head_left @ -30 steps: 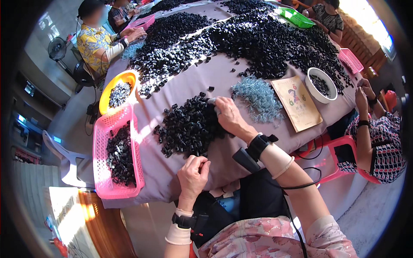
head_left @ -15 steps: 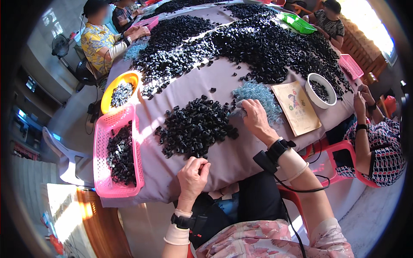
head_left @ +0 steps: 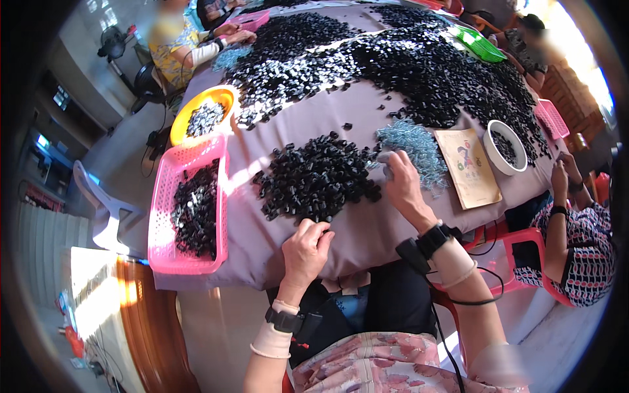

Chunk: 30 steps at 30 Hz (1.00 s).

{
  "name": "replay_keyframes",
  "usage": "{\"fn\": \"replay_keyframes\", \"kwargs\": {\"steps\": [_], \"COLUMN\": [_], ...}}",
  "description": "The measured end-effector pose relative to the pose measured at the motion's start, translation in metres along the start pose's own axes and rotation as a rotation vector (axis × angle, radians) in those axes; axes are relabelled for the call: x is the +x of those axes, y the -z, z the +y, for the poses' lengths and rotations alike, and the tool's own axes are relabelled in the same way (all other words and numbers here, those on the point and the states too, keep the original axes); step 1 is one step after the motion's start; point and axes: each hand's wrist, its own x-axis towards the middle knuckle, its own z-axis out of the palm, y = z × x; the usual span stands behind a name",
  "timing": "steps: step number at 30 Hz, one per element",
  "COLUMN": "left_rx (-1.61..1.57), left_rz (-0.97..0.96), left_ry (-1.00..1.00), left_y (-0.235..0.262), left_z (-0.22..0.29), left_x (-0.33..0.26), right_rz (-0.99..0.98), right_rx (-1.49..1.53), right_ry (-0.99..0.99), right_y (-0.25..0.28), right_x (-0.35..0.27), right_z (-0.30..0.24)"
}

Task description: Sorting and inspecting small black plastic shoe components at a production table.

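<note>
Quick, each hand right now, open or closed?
Left hand: closed, by the black pieces; any contents hidden.
Right hand: by the clear bluish pieces; open or closed, can't tell.

Glossy black, short plastic cylinders (head_left: 314, 177) lie ahead of the left fingers (head_left: 309, 229); pale-blue, translucent slender pieces (head_left: 419, 154) lie beyond the right fingers (head_left: 405, 173). Left of both, the rectangular latticed plastic basket (head_left: 165, 203) is pink.

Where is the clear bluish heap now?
In the head view, the bluish heap lies right of centre, between the nearest black pile and the booklet, beyond the right hand.
</note>
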Motion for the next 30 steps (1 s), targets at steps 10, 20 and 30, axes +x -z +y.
{"fn": "replay_keyframes", "kwargs": {"steps": [10, 20, 30], "left_rx": [0.062, -0.002, 0.297], "left_rz": [0.079, 0.111, -0.009], "left_ry": [-0.003, 0.096, 0.016], "left_y": [-0.002, -0.004, -0.019], "left_z": [0.001, 0.002, 0.026], "left_x": [-0.006, -0.005, 0.026], "right_rz": [-0.133, -0.101, -0.094], "right_rx": [0.593, 0.552, 0.591], "right_ry": [-0.230, -0.133, -0.189], "right_y": [-0.001, -0.011, -0.008], "right_x": [-0.063, -0.070, -0.074], "right_z": [-0.068, -0.062, -0.066]}}
